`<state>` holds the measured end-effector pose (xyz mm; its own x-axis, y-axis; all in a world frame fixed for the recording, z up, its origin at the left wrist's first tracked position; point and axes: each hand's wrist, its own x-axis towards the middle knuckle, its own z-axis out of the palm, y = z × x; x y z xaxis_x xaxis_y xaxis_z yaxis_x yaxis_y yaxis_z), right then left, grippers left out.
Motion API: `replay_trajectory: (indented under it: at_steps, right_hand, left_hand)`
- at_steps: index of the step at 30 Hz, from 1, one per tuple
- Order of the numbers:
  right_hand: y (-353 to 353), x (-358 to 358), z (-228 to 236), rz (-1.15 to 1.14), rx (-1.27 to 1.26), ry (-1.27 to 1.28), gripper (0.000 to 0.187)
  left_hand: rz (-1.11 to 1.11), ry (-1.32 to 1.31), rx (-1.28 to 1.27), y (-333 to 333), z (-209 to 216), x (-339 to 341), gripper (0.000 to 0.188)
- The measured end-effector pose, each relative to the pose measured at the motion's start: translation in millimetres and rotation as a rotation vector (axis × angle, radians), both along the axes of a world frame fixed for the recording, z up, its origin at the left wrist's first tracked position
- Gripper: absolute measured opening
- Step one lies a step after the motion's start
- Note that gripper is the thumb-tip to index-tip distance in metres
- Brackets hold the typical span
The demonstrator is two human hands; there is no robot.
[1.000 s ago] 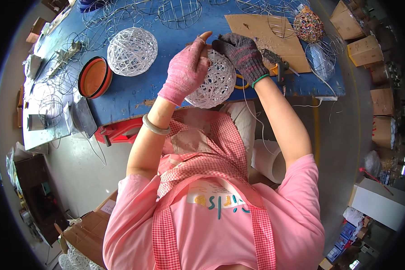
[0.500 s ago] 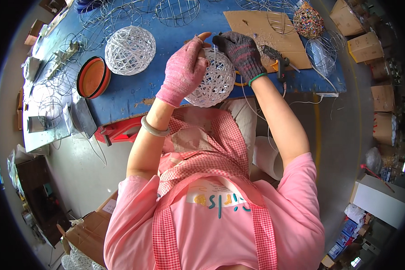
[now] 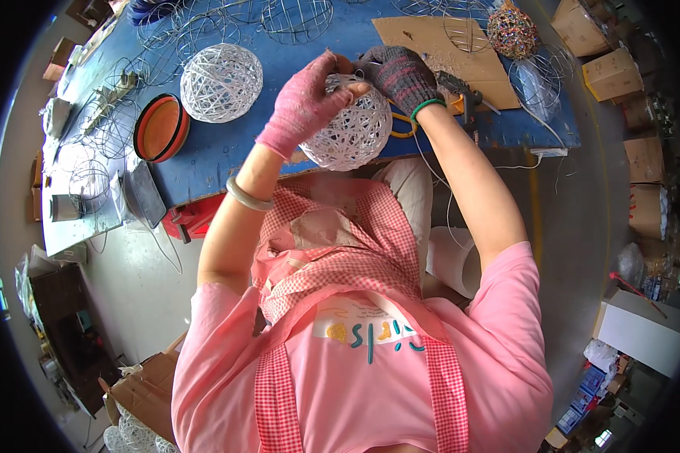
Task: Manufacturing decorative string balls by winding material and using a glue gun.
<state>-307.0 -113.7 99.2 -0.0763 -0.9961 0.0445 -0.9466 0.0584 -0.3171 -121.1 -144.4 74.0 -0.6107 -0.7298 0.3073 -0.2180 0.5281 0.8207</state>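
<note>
A white openwork ball (image 3: 349, 137) of woven strands rests at the table's front edge, between my hands. My left hand (image 3: 307, 106), in a pink glove with bare fingertips, is closed on its upper left, thumb lying across the top. My right hand (image 3: 400, 74), in a dark grey striped glove, bends its fingers in at the ball's upper right, close to the left fingertips. What the right fingers pinch is hidden. Just right of that hand lies a glue gun (image 3: 465, 100) with an orange part, at the edge of a cardboard sheet (image 3: 438, 47).
Another white woven ball (image 3: 221, 83) and an orange dish with a black rim (image 3: 161, 128) sit to the left on the blue table (image 3: 211, 162). Wire frames (image 3: 298, 16) line the back. A multicoloured ball (image 3: 513, 32) stands at far right. A white cable (image 3: 440, 175) hangs off the front.
Both hands have shifted slightly on top of the ball, and the left thumb now stretches over it toward the right. The ball has moved slightly up and left in view.
</note>
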Motion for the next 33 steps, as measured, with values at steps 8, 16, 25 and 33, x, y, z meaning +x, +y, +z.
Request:
replay_trajectory:
  at_steps: [8, 16, 25, 33]
  right_hand:
    - [3.2, -4.8, -34.6, -0.096, -0.171, -0.067, 0.04]
    - [23.6, 7.9, -31.1, -0.213, -0.104, -0.462, 0.044]
    - [36.3, 33.4, -37.9, -0.027, -0.554, -0.303, 0.032]
    - [30.4, 31.5, -50.9, -0.116, -0.392, -0.829, 0.027]
  left_hand:
    - [-0.097, -0.32, -0.063, -19.9, 25.7, -13.3, 0.044]
    - [-0.079, -0.192, -0.105, -33.3, 11.6, 0.2, 0.026]
    - [-0.053, -0.147, 0.015, -32.5, 6.6, 9.2, 0.025]
    - [-0.171, -0.014, 0.304, -46.2, -12.1, 24.9, 0.027]
